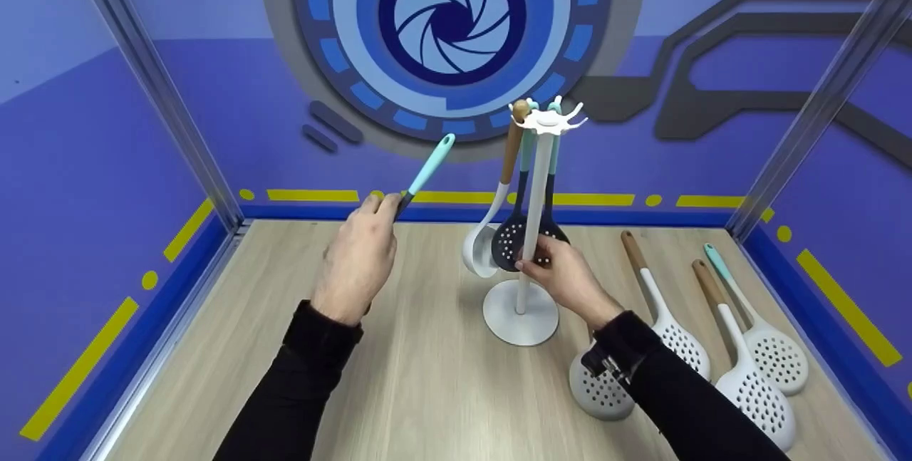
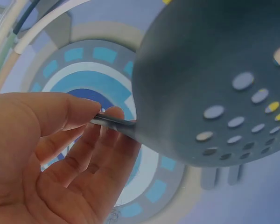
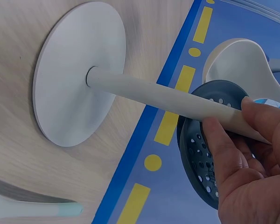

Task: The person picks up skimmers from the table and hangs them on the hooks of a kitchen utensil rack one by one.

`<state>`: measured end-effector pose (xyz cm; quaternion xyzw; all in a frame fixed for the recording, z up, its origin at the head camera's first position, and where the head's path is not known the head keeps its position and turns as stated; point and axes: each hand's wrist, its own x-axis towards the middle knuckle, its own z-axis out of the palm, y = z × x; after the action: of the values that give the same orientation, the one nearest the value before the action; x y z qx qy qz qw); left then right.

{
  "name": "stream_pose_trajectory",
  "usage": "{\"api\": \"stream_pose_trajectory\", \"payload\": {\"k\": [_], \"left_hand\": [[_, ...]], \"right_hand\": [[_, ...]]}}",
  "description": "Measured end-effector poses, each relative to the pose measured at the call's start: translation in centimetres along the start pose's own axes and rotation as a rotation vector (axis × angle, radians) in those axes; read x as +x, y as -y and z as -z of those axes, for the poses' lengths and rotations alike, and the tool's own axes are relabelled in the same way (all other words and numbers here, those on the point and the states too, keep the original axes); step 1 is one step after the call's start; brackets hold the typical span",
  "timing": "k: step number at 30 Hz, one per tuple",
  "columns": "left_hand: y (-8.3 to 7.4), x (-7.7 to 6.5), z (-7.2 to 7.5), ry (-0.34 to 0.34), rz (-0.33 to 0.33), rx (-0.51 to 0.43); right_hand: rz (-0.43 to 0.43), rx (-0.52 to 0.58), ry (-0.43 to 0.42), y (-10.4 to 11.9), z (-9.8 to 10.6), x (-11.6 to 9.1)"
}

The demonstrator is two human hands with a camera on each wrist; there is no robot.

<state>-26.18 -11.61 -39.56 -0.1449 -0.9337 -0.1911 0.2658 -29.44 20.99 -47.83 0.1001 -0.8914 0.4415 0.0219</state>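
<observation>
Dark-grey, slim and smooth, the neck of a perforated skimmer with a mint-green handle [image 1: 431,165] is pinched between thumb and fingers of the left hand [image 1: 360,251]. This skimmer is at 9 o'clock from the pole of a white stand with a round base and curved hooks [image 1: 539,197], handle rising toward 1 o'clock; its broad head shows only in the left wrist view. It looks light and fairly stiff, unlikely to break, though the glossy neck may twist under so narrow a pinch. The handle would be the surer place to take hold, but this grip near the head leaves its tip free.

Thumb and fingers of the right hand [image 1: 563,272] curl round the pole; whether they also touch a hanging tool cannot be told.

Farther out, a white ladle with a brown handle [image 1: 511,154] hangs at 10 o'clock, and 2 dark-grey slotted spoons with mint-green handles [image 1: 507,241] hang at 11 and 1. Between 3 and 5 o'clock, 4 pale perforated turners [image 1: 759,404] lie on the light wood-grain table [image 1: 420,375].
</observation>
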Motion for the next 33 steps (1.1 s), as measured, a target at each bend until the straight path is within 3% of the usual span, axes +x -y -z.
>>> {"api": "stream_pose_trajectory", "payload": {"k": [33], "left_hand": [[-4.5, 1.0, 0.9, -0.111, -0.144, -0.123]], "right_hand": [[0.008, -0.026, 0.002, 0.0, 0.0, 0.0]]}}
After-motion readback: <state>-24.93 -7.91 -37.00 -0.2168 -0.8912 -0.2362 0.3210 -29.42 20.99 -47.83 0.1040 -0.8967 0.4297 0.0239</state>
